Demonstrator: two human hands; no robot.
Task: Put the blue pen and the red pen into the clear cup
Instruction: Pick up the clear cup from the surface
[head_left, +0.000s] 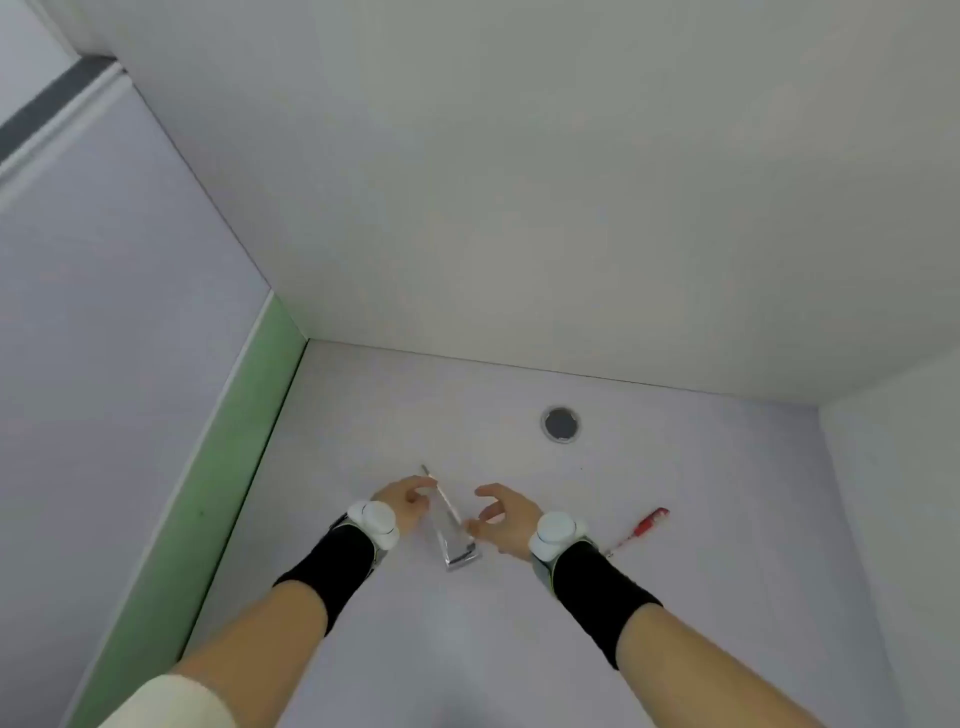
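The clear cup (453, 535) is between my two hands, low over the white desk, with its thick base toward me. My left hand (408, 501) grips its far end. A thin pen (427, 472) lies along the cup and pokes out past my left fingers; its colour is too faint to tell. My right hand (506, 517) is just right of the cup with its fingers spread and curled, fingertips close to the cup wall and nothing held. The red pen (647, 525) lies flat on the desk right of my right wrist.
A round grey cable hole (560, 423) sits in the desk (675, 457) behind the hands. White partition walls close the desk at the back and right. A green-edged panel (228, 467) runs along the left.
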